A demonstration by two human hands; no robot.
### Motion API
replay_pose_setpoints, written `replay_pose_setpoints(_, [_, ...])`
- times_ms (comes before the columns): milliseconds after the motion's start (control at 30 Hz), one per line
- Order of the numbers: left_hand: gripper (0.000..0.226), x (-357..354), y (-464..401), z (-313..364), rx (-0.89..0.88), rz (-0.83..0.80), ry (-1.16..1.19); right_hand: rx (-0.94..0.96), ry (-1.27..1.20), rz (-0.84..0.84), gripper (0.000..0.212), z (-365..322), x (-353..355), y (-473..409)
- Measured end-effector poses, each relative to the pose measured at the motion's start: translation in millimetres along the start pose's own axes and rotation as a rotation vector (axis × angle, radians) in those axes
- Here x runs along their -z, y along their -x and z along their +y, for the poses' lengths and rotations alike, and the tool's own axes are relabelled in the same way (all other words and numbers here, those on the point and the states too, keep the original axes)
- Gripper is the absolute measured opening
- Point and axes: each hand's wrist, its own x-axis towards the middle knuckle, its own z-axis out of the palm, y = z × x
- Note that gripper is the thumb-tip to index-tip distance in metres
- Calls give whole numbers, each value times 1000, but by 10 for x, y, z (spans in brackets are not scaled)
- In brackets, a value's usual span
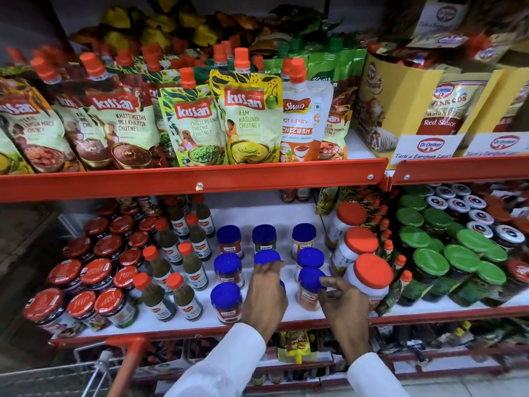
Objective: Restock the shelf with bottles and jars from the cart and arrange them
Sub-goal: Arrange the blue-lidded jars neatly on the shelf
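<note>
Blue-lidded jars (227, 267) stand in three columns on the white middle shelf (286, 213). My left hand (264, 293) is closed over the front jar of the middle column, which it almost hides; its fingertips reach the lid of the jar behind (267, 257). To the right, my right hand (343, 305) has its fingers apart, and the fingertips touch the lid of the front right blue-lidded jar (310, 282). The cart (86, 373) shows at the lower left, with its red handle (128, 356) below the shelf edge.
Green sauce bottles with orange caps (183, 290) and red-lidded jars (91, 276) fill the shelf's left side. White jars with orange lids (369, 276) and green-lidded jars (458, 262) stand on the right. Chutney pouches (249, 116) line the upper shelf.
</note>
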Motion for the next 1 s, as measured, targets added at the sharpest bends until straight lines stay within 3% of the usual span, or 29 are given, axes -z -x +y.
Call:
replay_pose_setpoints(233, [54, -394, -174, 266, -25, -157, 71, -82, -42, -36, 52, 205, -14, -34])
replay_pose_setpoints(467, [48, -521, -244, 247, 4, -164, 42, -105, -173, -116, 35, 281, -47, -103])
replay_pose_setpoints(733, [41, -625, -151, 230, 57, -101, 132, -33, -79, -142, 39, 388, 18, -186])
replay_pose_setpoints(1000, [55, -643, -153, 177, 116, -81, 199, 13, -36, -204, 41, 426, 51, -253])
